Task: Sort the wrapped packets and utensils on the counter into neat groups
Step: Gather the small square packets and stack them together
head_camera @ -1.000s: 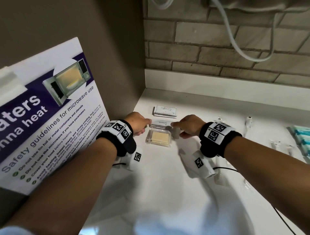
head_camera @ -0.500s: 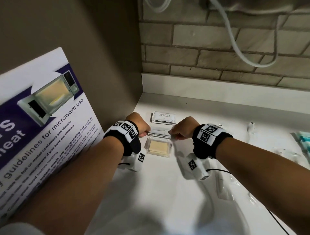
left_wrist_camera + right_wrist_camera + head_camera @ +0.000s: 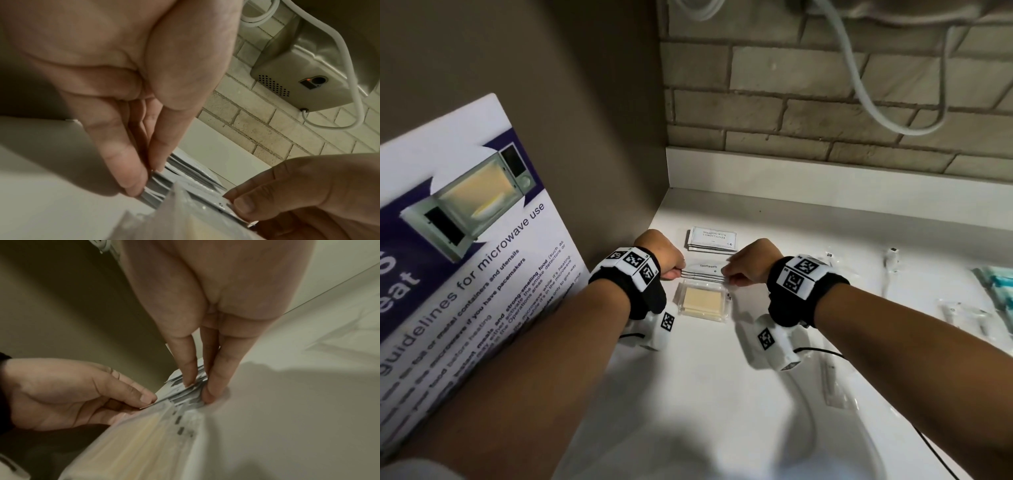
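White surface (image 3: 722, 394) in a corner, brick wall behind, microwave poster (image 3: 465, 257) leaning at left. Small stack of toothpaste packets (image 3: 703, 269) lies between both hands; left hand (image 3: 664, 255) pinches its left end, right hand (image 3: 751, 262) pinches its right end, thumb and fingertips closed on the edges, apparently squaring the stack. Just behind it: stacked shampoo packets (image 3: 711, 238). Just in front: clear soap box (image 3: 702, 301). These three look grouped already. Left to sort, by my reading: clear-wrapped utensils (image 3: 962, 313) scattered well to the right, plus teal packets (image 3: 996, 291) at the edge.
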The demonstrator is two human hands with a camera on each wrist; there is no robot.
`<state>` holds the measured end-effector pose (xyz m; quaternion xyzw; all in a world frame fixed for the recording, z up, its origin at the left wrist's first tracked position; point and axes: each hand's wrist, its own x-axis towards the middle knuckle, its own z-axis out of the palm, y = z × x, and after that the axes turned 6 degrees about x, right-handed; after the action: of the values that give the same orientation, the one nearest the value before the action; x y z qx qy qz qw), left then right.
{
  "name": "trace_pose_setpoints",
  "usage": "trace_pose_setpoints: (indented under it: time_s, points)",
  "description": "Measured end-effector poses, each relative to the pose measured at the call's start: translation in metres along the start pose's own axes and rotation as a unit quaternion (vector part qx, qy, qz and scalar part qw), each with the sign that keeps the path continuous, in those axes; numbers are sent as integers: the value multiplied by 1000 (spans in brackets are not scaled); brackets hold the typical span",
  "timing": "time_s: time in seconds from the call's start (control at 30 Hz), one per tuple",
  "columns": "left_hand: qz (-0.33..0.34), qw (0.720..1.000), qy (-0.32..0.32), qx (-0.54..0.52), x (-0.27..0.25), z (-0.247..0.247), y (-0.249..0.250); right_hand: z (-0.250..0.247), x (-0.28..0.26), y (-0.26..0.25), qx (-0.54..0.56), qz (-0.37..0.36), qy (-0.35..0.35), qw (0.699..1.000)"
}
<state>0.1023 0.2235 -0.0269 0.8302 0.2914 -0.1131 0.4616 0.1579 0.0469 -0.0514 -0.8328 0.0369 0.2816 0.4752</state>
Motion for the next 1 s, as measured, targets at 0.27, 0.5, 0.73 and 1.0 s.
trace_pose_setpoints:
  time_s: [0.27,0.5,0.73,1.0]
  points:
    - [-3,1000,-8,-21,1,2,1,-3,3,1,13,0,-4,1000]
    - [5,1000,-5,-6,3,4,2,-4,-1,3,18,-4,-1,1000]
    - [-6,1000,2,-10,-1,5,2,-5,-5,2,4,-10,-7,1000]
    - [82,988,20,132,-10,-2,7,-27,-37,-2,-34,-52,3,998]
